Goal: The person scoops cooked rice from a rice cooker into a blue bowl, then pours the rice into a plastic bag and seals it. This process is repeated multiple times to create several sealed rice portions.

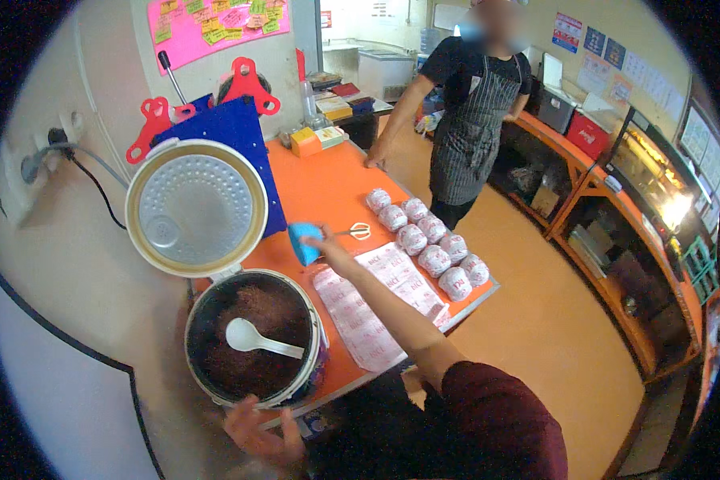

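Note:
My right hand (pixel 331 248) grips a light-blue bowl (pixel 302 245), tilted on its side over the orange table. In front of me stands a rice cooker (pixel 321 360) with its round lid (pixel 195 207) raised. Dark reddish-brown rice (pixel 264 306) lines the pot, and a white rice paddle (pixel 246 336) rests across it. My left hand (pixel 264 432), fingers apart and holding nothing, is at the cooker's near rim. Printed wrapping paper (pixel 369 318) lies flat under my right forearm. Beyond it sit several wrapped round bundles (pixel 435 260) in rows.
Scissors (pixel 359 231) with pale handles lie past the bowl on the orange table (pixel 318 180). A blue stand (pixel 228 138) with red parts rises behind the lid. A person (pixel 471 120) in a striped apron rests one hand on the table's far edge. Orange shelving (pixel 606 252) lines the right.

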`<move>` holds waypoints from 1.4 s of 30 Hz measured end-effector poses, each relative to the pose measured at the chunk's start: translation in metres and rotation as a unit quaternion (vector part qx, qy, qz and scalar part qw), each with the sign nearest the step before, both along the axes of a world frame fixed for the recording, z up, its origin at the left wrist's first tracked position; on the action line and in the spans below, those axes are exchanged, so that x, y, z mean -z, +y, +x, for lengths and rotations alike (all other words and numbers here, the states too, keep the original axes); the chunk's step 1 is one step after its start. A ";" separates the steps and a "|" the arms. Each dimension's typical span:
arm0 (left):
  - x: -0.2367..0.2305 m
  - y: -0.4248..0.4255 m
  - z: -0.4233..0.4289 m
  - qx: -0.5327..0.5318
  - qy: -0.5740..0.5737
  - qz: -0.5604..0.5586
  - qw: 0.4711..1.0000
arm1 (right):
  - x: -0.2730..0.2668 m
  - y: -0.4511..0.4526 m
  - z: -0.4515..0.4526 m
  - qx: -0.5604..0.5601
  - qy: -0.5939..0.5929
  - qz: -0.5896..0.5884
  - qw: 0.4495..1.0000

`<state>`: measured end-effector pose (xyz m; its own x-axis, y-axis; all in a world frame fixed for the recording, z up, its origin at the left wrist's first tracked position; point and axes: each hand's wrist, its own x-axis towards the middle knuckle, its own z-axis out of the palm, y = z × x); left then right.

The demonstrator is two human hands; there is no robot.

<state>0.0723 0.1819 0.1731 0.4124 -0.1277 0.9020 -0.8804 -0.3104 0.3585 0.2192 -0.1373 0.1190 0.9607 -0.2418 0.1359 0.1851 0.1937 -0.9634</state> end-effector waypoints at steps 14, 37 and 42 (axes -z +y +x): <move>-0.001 0.001 0.000 0.044 0.127 -0.267 0.954 | -0.108 0.149 -0.138 -0.233 0.021 -0.260 0.937; 0.050 0.035 0.109 0.117 0.241 -0.327 0.907 | -0.071 0.151 -0.020 -0.046 0.015 -0.873 0.486; 0.066 0.030 0.103 0.102 0.276 -0.293 0.910 | -0.071 0.133 0.015 -0.130 0.023 -0.793 0.595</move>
<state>0.1751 0.2122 0.1075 0.8451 0.1834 0.5021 -0.5334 0.2261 0.8151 0.2339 -0.0039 0.1896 0.9491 0.3132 -0.0336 0.3140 -0.9491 0.0237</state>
